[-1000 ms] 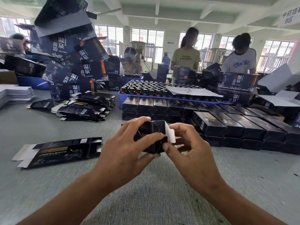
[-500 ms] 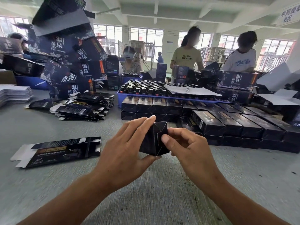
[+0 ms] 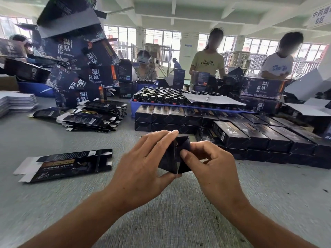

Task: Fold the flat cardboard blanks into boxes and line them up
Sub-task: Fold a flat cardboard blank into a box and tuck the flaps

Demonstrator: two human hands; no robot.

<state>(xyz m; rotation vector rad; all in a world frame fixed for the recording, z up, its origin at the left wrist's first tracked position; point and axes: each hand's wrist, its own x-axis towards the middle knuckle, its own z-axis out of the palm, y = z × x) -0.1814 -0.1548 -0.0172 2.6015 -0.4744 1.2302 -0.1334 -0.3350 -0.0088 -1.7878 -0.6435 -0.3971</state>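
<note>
Both hands hold one dark box point(image 3: 174, 154) end-on above the grey bench point(image 3: 53, 203), near the middle. The left hand point(image 3: 143, 167) wraps its left side — fingers over the top edge, thumb under the bottom corner. The right hand point(image 3: 213, 167) curls against the end flap, thumb pressing on it. To the left a flat blank point(image 3: 68, 164) lies alone; farther off sits a pile of blanks point(image 3: 96, 116). Finished boxes point(image 3: 250, 133) stand in rows to the right.
</note>
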